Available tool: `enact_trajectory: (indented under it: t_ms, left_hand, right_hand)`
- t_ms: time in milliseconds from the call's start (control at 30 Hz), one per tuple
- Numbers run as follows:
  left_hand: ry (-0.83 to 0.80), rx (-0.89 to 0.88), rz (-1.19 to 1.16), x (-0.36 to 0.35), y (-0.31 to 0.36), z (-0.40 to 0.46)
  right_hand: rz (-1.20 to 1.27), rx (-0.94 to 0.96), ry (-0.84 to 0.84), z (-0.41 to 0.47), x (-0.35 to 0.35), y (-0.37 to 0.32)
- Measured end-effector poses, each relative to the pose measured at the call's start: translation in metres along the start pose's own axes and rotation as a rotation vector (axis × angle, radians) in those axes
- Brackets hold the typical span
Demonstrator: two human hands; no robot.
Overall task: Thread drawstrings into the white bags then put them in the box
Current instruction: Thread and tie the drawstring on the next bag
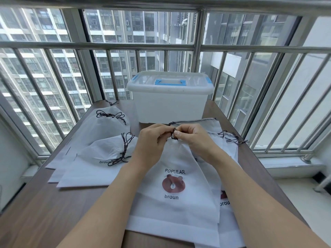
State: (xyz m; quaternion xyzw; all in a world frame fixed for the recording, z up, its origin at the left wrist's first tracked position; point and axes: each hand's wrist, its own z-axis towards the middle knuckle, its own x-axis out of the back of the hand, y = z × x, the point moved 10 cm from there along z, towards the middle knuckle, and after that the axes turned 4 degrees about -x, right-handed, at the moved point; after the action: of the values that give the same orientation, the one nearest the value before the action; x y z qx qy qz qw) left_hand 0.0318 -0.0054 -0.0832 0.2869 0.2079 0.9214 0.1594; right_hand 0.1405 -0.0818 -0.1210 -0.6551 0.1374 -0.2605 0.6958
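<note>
Both hands, left hand (pixel 152 138) and right hand (pixel 192 136), pinch dark braided drawstring (pixel 174 135) at gathered mouth of white bear-print fabric bag (pixel 174 185); threading step; next likely knot, then closed translucent plastic box (pixel 170 99).

Matt cloth bags (pixel 172 203), translucent plastic box (pixel 170 104), wood-grain table (pixel 53 212)

On the counter (pixel 53 208): a lidded box (pixel 170 102) at the far edge, just before the window railing (pixel 100 45). Left of centre, a spread of bags (pixel 100 145), overlapping, two with cords gathered on top. In the middle, nearest, one bag (pixel 172 194) lying over another pile of bags (pixel 225 140) that reaches right and back toward the box. Above the middle bag's gathered top, left hand (pixel 152 140) and right hand (pixel 195 136) meeting fingertip to fingertip on a drawstring (pixel 174 134).
</note>
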Motion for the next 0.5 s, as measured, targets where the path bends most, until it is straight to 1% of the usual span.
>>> enact_trajectory:
  t_ms: [167, 300, 367, 500]
  left_hand:
    - [-0.006, 0.21, -0.203, -0.007, -0.009, -0.005]
    - [-0.087, 0.342, -0.351, -0.014, -0.021, -0.008]
    - [-0.11, 0.382, -0.375, -0.015, -0.025, -0.009]
    - [-0.139, 0.426, -0.323, -0.018, -0.031, -0.014]
  right_hand:
    - [-0.002, 0.037, -0.026, -0.001, -0.002, -0.004]
    - [-0.037, 0.03, -0.042, -0.004, -0.001, -0.005]
    - [-0.085, 0.029, -0.038, -0.005, -0.001, -0.006]
    - [-0.204, 0.078, -0.017, -0.004, 0.002, -0.008]
